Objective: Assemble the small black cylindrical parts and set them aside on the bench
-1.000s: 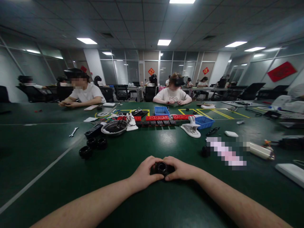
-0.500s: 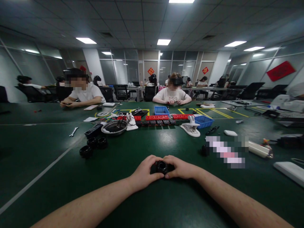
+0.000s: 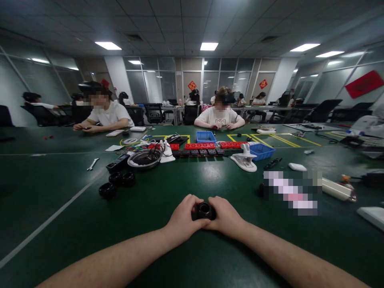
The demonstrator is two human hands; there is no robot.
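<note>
Between both hands, low over the green table [image 3: 210,260], is a black round part [image 3: 205,209] with a hollow centre facing up. My left hand [image 3: 185,216] curls around its left side, fingers behind and thumb across the front. From the other side my right hand [image 3: 227,217] grips it too, and the thumbs come together in front. The palms and fingers hide much of its sides and underside. Farther left lie several similar-looking black round parts [image 3: 108,191].
Beyond the hands are a metal bowl [image 3: 159,161], a white clip base [image 3: 244,160], red socket strips [image 3: 200,146] and blue trays [image 3: 261,152]. A wrench [image 3: 93,164] lies left, a cream cylinder [image 3: 336,189] right. Two people sit across the table.
My right hand has closed in more tightly around the black part, its thumb now meeting the left thumb. The part stays in nearly the same place. The view has shifted slightly.
</note>
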